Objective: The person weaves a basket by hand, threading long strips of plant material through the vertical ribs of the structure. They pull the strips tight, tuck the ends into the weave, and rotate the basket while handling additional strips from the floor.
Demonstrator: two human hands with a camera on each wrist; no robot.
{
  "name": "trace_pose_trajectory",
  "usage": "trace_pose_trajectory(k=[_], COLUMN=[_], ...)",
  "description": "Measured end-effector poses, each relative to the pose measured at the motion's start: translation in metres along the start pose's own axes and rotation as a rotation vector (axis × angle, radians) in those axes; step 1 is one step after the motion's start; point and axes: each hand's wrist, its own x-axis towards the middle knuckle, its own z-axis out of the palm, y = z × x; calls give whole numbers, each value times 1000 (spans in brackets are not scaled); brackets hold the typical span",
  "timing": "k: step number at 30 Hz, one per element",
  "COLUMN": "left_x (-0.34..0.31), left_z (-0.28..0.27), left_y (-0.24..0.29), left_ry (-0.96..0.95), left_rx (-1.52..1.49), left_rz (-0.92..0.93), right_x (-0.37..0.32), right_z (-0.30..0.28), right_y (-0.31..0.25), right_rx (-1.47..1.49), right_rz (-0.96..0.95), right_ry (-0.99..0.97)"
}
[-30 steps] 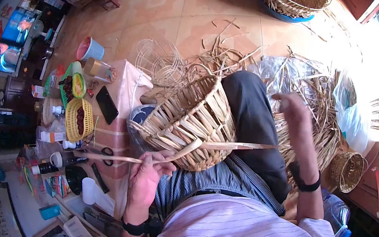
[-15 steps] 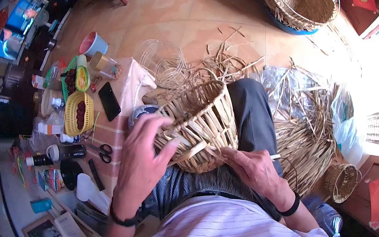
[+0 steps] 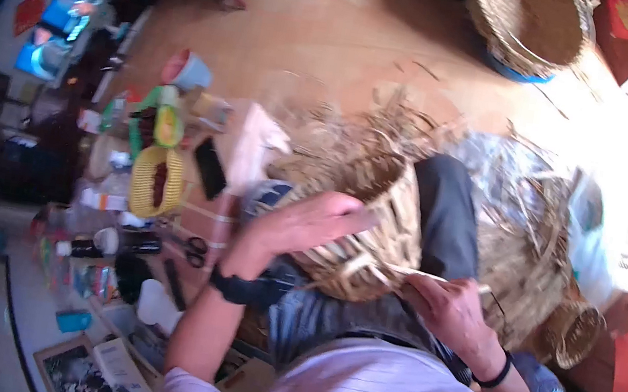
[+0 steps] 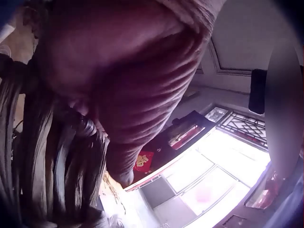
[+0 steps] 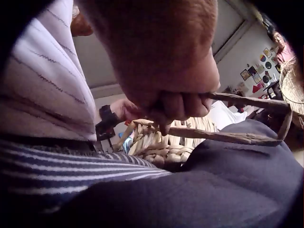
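Observation:
A half-woven straw basket [image 3: 400, 217] rests tilted in the person's lap, its mouth turned away. The left hand [image 3: 314, 220] lies across the basket's near side by the rim, its fingers reaching to the right. In the left wrist view that hand [image 4: 133, 85] arches close over the upright straw strands [image 4: 42, 156]. At the basket's lower right, the right hand [image 3: 448, 305] pinches a flat straw strip. The right wrist view shows this strip [image 5: 228, 136] bent into a long loop beyond the curled fingers [image 5: 173, 105].
Loose straw [image 3: 520, 259] is heaped on the floor to the right, near a small basket [image 3: 574, 332]. On the left, a table holds a yellow basket [image 3: 144, 183], a phone [image 3: 210, 167] and scissors [image 3: 196, 250]. A large basket [image 3: 509, 30] stands ahead.
The right hand came in from the right to the straw strip at the basket. The left hand let go of its strip and moved up across the basket. The head view has shifted.

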Motion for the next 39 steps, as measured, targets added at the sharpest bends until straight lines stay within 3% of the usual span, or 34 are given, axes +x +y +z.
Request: trace_pose_trajectory(k=[1,2,3,4,6,8,12,15,20,24,26,29,32,33,36,39], left_x=[2,2,11,26,54,50,54,62,57,84,87,69,43,37,18,-16], left_z=[2,-5,-8,-6,-1,-18,-22,-27,-30,-15,-16,-23,-26,-33,-74,-116], left_y=[-11,-3,-14,-37,-74,-44,-35,-35,-18,-54,-56,-30,-10,-25,-31,-72], left_ry=[40,36,24,73,9,-319,-438,-441,-436,-462,-458,-369,31,214,485,858], left_rx=[-263,-346,-307,-183,122,66,67,189,294,171,219,338,566,662,843,836], left_rz=[135,-117,-72,161,375,295,184,209,64,198,172,178,-105,-44,-352,-560], right_x=[8,13,18,25,41,53,65,70,69,69,70,74,74,75,74,71], right_z=[-3,-5,-2,-3,-5,1,7,2,3,4,4,2,-4,-7,-17,0], right_y=[-8,-13,-13,-15,-24,-24,-27,-32,-34,-34,-34,-30,-22,-19,-13,-6], right_rx=[17,32,32,8,-1,-27,-63,-57,-35,-50,-54,-20,36,55,9,274], right_rz=[8,22,18,18,12,-6,-34,-49,-60,-50,-53,-52,-39,-33,-52,-30], right_ry=[24,37,50,32,18,-4,-15,-28,9,5,17,49,65,67,-2,102])
